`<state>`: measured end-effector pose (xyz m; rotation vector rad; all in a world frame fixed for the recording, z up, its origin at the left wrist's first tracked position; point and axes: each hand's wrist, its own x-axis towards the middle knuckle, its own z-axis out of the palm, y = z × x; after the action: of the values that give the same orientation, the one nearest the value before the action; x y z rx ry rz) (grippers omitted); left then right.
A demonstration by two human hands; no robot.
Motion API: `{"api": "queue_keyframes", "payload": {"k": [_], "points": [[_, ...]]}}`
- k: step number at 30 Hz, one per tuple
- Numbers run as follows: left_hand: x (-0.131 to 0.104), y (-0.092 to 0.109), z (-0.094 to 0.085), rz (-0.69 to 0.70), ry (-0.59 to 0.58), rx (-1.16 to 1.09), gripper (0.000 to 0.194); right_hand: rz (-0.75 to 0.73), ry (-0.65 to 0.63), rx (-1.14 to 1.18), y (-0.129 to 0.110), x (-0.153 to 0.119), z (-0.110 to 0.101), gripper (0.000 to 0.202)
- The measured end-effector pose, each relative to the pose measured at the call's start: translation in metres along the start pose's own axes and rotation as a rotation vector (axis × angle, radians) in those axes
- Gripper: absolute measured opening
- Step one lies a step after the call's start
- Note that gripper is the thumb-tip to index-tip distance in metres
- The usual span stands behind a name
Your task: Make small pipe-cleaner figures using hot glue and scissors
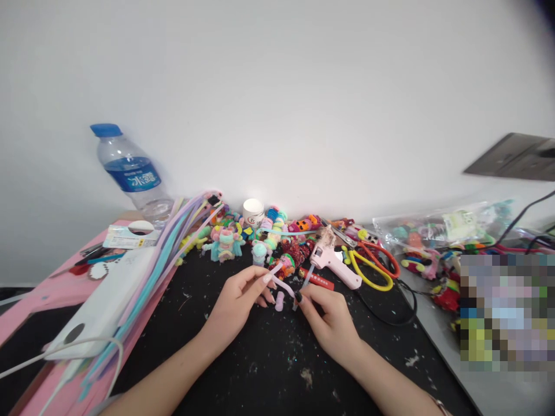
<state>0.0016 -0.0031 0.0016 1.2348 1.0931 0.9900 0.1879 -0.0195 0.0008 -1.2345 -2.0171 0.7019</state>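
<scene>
A bent lilac pipe cleaner runs between my two hands above the black table top. My left hand pinches it near its bend, between thumb and fingers. The fingertips of my right hand are closed around the pipe cleaner's other end. A small rolled lilac piece lies on the table just below, between the hands. Right behind my right hand is a pink glue gun on its side, a translucent glue stick poking from it. A red strip with writing lies partly under the gun.
Several fuzzy figures line the wall, near a white paper roll. Yellow-and-red-handled scissors and a black cable lie right. Pastel pipe cleaners, a pink board and a tilted water bottle are left.
</scene>
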Motion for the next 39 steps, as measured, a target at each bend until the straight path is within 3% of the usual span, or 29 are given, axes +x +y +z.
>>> {"api": "queue_keyframes", "payload": {"k": [10,14,19,24,32,39], "points": [[0.001,0.003,-0.002,0.066,0.038,0.163,0.019,0.008,0.027,-0.050,0.004,0.002,-0.002,0.019],[0.001,0.003,-0.003,0.076,0.018,0.211,0.019,0.026,0.128,-0.107,0.008,0.005,-0.009,0.015],[0.002,0.005,-0.006,0.074,0.113,0.218,0.018,0.046,0.388,-0.442,0.023,0.015,-0.021,0.029],[0.002,0.004,-0.007,0.084,0.167,0.218,0.018,0.215,0.362,-0.741,0.039,0.021,-0.026,0.049],[0.002,0.001,-0.008,0.086,0.169,0.226,0.019,0.234,0.395,-0.648,0.053,0.022,-0.034,0.053],[0.004,0.000,-0.009,0.097,0.168,0.229,0.018,0.129,0.502,-0.469,0.047,0.024,-0.041,0.028]]}}
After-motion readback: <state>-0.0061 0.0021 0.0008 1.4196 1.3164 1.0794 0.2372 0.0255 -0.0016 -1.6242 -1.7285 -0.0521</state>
